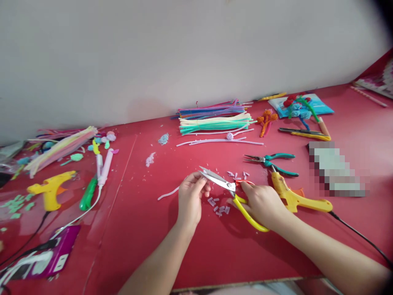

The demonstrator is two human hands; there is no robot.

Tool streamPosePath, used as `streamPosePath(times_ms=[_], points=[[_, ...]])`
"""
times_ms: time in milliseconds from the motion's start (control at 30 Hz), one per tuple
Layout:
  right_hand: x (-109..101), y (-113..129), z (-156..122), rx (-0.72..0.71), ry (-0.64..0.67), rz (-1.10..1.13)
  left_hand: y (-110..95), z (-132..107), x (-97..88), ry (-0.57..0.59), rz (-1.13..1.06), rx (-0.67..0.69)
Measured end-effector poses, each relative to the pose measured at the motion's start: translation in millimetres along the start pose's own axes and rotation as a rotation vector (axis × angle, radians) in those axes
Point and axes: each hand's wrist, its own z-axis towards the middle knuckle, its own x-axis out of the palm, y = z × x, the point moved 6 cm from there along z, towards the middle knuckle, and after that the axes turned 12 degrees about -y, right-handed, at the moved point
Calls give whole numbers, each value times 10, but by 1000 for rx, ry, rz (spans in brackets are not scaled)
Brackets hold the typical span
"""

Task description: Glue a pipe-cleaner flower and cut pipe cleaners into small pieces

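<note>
My right hand is closed round the yellow handles of a pair of scissors, whose silver blades point left and up. My left hand pinches the end of a pale pink pipe cleaner that trails left across the red table, right at the blade tips. Several short lilac cut pieces lie on the table between and below my hands, with more beside the blades.
A yellow glue gun with a black cord lies just right of my right hand, teal pliers behind it. A stack of coloured pipe cleaners sits by the wall. A second glue gun, tools and a purple power strip crowd the left.
</note>
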Motion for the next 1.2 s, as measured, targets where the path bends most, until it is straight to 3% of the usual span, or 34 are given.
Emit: streamPosePath(times_ms=[1033,1200], points=[[23,-3,-22,-18,-10,-27,-10,-13,17,27,-6,-4],[1,-50,18,53,-2,-11,-24,-18,38,36,-12,-12]])
